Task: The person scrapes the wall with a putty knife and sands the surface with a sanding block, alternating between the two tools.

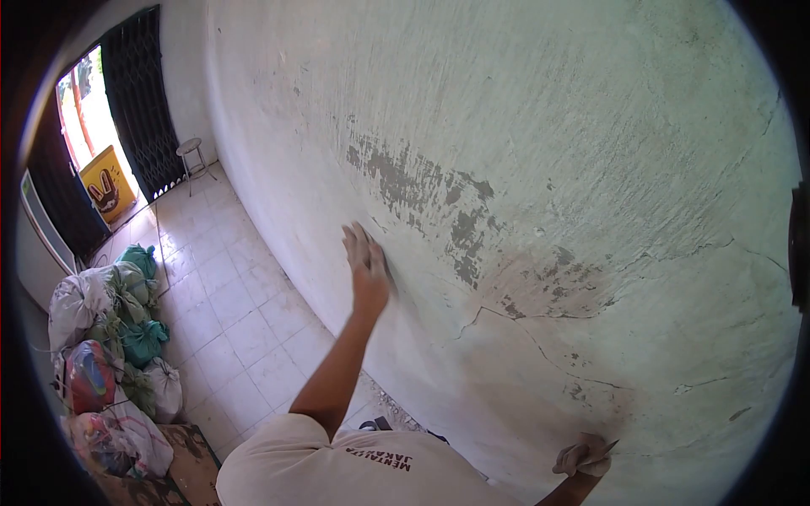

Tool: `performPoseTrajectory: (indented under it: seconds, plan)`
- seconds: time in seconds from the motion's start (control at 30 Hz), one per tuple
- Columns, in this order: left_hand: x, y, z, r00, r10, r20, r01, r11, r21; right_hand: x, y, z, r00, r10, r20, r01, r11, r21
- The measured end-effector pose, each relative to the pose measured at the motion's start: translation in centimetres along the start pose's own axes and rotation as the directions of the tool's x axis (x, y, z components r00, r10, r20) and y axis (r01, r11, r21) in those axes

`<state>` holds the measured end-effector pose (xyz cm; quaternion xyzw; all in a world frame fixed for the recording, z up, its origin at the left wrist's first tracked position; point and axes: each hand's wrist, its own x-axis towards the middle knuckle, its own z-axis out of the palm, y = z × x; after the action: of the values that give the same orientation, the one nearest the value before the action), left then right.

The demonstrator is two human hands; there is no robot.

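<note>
Plaster dominates the view: the pale green plastered wall point(607, 126) fills the right and far side, with grey flaked patches across its middle and thin cracks running lower down. Left of it stretches the cream tiled floor point(228, 295), reaching to the black folding metal gate point(139, 93) at the far left, which stands partly open to daylight. A heap of white and green tied sacks point(118, 337) lies along the near left edge of the floor. Beyond the gate leans a yellow sign board point(105, 185), and a small round metal stool point(192, 152) stands by the wall just right of the gate. The person's left hand point(367, 266) is stretched far out, fingers extended and palm laid flat against the wall just left of the flaked patches; whether anything lies under the palm cannot be told. The right hand point(580, 455), near and low on the right, is curled into a fist around a thin dark tool point(609, 444), whose tip touches the wall below the cracks.
</note>
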<state>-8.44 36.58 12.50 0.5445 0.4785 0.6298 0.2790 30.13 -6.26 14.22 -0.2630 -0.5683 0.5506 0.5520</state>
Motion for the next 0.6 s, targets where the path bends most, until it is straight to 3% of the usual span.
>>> performPoseTrajectory:
  seconds: [0.03,0.1,0.2,0.43,0.6]
  plan:
    - [-2.0,0.4,0.3,0.999,0.003,0.043,-0.002,1.0,-0.015,-0.2,0.2,-0.1,1.0,0.011,-0.012,-0.01,0.998,0.07]
    - [-5.0,1.5,0.0,0.989,-0.025,0.149,0.029,0.999,-0.027,0.3,0.2,0.2,1.0,-0.018,0.015,0.017,0.999,0.035]
    - [-4.5,2.1,-0.9,0.985,-0.053,0.161,0.042,0.997,0.071,1.2,-0.4,0.4,0.998,-0.015,0.064,0.018,0.999,-0.05]
    - [5.4,-2.2,-2.1,0.997,-0.075,-0.029,0.076,0.997,0.032,1.3,-0.2,0.3,0.999,-0.029,0.042,0.031,0.999,-0.044]
    - [12.0,-4.8,-4.5,0.99,-0.135,-0.048,0.139,0.986,0.092,0.7,0.0,0.1,1.0,0.0,0.027,0.0,1.0,0.003]
